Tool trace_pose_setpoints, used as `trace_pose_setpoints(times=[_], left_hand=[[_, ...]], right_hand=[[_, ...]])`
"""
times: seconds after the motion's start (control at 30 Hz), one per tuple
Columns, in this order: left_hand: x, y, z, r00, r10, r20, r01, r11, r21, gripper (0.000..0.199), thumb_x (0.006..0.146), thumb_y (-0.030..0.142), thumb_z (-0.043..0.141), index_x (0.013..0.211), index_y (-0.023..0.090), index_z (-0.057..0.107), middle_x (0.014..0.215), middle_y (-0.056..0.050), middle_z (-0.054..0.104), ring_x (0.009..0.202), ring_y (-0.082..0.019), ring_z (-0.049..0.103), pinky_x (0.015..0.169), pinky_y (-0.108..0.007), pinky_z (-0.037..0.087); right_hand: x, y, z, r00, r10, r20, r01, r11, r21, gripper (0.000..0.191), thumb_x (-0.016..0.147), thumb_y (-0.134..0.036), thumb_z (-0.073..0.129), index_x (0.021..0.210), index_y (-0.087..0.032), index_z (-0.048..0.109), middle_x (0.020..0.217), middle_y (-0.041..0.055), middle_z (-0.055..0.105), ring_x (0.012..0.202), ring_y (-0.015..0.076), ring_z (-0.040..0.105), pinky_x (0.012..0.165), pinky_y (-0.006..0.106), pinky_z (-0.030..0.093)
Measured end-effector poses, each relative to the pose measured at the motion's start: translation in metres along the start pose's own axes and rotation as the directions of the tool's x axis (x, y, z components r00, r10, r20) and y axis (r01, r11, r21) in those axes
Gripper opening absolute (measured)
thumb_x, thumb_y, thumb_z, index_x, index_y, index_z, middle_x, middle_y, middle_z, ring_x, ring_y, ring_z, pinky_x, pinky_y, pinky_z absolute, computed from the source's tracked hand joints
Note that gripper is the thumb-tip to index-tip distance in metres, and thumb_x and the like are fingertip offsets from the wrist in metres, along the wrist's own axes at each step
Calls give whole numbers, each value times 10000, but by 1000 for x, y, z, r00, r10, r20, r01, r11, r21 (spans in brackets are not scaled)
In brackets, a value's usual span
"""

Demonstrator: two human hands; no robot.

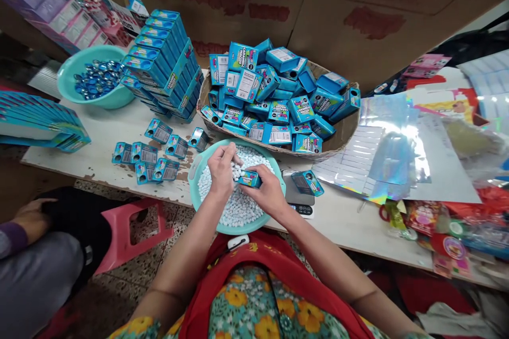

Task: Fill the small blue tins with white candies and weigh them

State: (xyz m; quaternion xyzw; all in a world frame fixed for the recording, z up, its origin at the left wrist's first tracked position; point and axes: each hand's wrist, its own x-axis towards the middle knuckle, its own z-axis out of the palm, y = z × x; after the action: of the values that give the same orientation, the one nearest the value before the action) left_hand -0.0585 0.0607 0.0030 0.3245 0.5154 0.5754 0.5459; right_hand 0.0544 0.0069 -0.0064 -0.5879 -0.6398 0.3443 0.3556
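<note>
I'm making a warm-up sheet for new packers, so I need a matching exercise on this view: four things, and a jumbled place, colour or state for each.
Column 1
1. Right hand
2. White pellets
3. Scale
4. Stool

Column 2
A. On the table, to the right of the pellets
B. Pink
C. Holding a small blue box
D. In the bowl below both hands

Pairs: 1-C, 2-D, 3-A, 4-B

Soft, fairly even light covers the tabletop [338, 225], with white and rainbow glare off the shiny sheets [392, 156], dimmer tones on the cardboard [322, 21], and wide-angle stretching and softness toward the edges.
</note>
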Motion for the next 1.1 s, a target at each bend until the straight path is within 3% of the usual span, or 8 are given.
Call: trace_pose_setpoints(times=[0.5, 0.67, 0.73, 0.8, 0.87, 0.97, 1.03, 1.1], left_hand=[[-5, -4, -3, 999, 7, 39, -3, 994, -107, 226, 832, 368, 590, 729, 173, 543, 527, 21, 524, 489, -115, 543, 516, -235, 443], [-11, 7, -4, 992, -10, 128, 31, 985, -167, 220, 837, 379, 568, 785, 166, 544, 533, 12, 548, 509, -133, 576, 525, -243, 469], [-8, 11, -10, 992, 55, 116, -34, 984, -177, 236, 856, 400, 525, 796, 172, 537, 537, 15, 545, 532, -144, 591, 562, -269, 494], [4, 5, -20, 989, 134, 58, -127, 986, -107, 263, 881, 427, 462, 817, 183, 536, 571, 16, 552, 559, -149, 600, 602, -297, 511], [22, -15, -32, 980, 191, 59, -197, 972, 128, 288, 887, 441, 435, 817, 187, 553, 648, -2, 579, 627, -158, 610, 653, -316, 514], [47, -62, -43, 927, 193, 321, -356, 717, 599, 267, 866, 400, 480, 839, 170, 612, 881, -75, 630, 901, -212, 597, 860, -368, 466], [53, -90, -40, 855, 138, 500, -503, 457, 734, 280, 868, 383, 489, 967, 163, 632, 1068, -113, 599, 1087, -252, 509, 984, -404, 375], [50, -106, -34, 829, 91, 551, -553, 277, 786, 346, 881, 421, 473, 1085, 177, 609, 1146, -120, 549, 1126, -270, 460, 988, -421, 350]], right_hand=[[-1, 7, 9, 1000, 3, 7, -4, 998, 58, 283, 710, -224, 696, 979, -216, 607, 919, 37, 613, 888, 211, 590, 785, 329, 461], [0, 7, 13, 999, 27, -20, -24, 992, 124, 303, 694, -216, 722, 975, -217, 611, 900, 24, 610, 858, 200, 589, 777, 325, 459], [-3, 7, 8, 999, 27, -20, -23, 985, 173, 312, 683, -216, 746, 967, -216, 617, 896, 20, 613, 850, 193, 591, 777, 322, 461], [-9, 7, -1, 1000, 9, -19, -4, 972, 236, 320, 697, -229, 753, 988, -221, 619, 939, 28, 621, 891, 193, 594, 810, 329, 464], [-16, 11, -10, 999, -13, -37, 23, 960, 279, 327, 713, -249, 754, 1011, -230, 621, 1005, 41, 620, 957, 197, 589, 860, 342, 459], [-25, 21, -21, 996, 4, -91, 19, 970, 244, 330, 704, -265, 771, 1003, -239, 636, 1006, 44, 614, 966, 198, 586, 870, 348, 461], [-29, 27, -26, 994, 13, -110, 10, 980, 199, 345, 693, -269, 782, 1007, -242, 640, 991, 43, 613, 958, 198, 585, 860, 346, 464], [-32, 32, -30, 993, 7, -115, 14, 984, 177, 368, 691, -275, 784, 1027, -244, 638, 999, 44, 616, 967, 200, 584, 858, 345, 466]])
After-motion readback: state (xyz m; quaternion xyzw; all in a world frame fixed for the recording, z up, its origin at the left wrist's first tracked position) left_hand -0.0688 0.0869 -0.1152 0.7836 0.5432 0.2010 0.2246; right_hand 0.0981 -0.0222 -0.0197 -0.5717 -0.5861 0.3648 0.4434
